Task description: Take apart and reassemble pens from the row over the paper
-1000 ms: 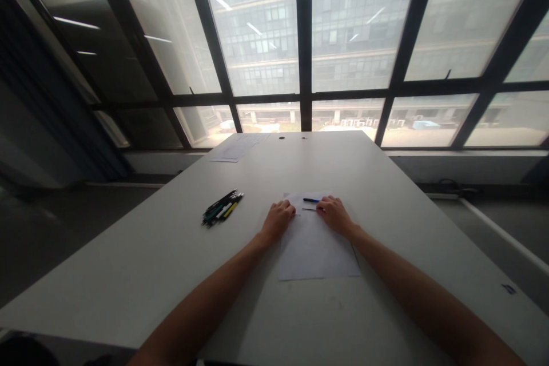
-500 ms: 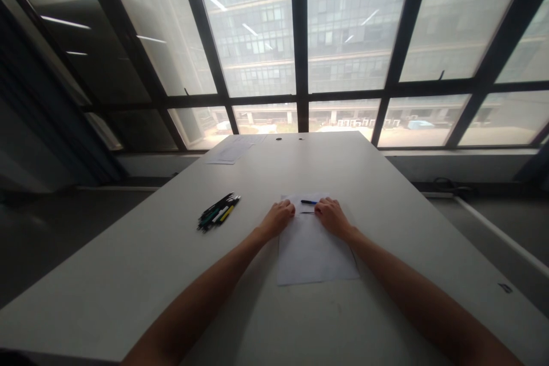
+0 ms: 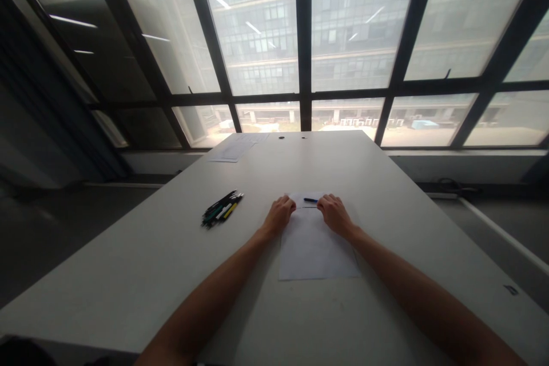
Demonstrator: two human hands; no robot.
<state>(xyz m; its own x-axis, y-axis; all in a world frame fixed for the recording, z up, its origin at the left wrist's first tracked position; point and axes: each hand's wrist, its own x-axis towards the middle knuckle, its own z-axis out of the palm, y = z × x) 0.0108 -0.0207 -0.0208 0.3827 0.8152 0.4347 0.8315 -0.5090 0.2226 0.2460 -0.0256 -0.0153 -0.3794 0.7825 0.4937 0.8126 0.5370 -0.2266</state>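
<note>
A white sheet of paper [image 3: 317, 251] lies on the table before me. Over its far part, my left hand [image 3: 281, 211] and my right hand [image 3: 334, 214] face each other with fingers pinched. Between them runs a thin dark rod [image 3: 309, 207], much like a pen refill. Its right end goes into my right fingers; its paler left end reaches my left fingertips. Just beyond the rod, a dark pen with a blue part [image 3: 310, 200] rests on the paper, close to my right fingers. What my fingers cover is hidden.
A pile of several pens and markers [image 3: 221, 209] sits left of the paper on the white table [image 3: 163, 274]. More papers [image 3: 234, 148] lie at the far left corner. A small dark item [image 3: 510, 290] is near the right edge. Windows [image 3: 347, 23] stand beyond.
The view has shifted slightly. The thin rod now looks a little farther from me, close to the far pen. Both hands remain pinched at nearly the same place.
</note>
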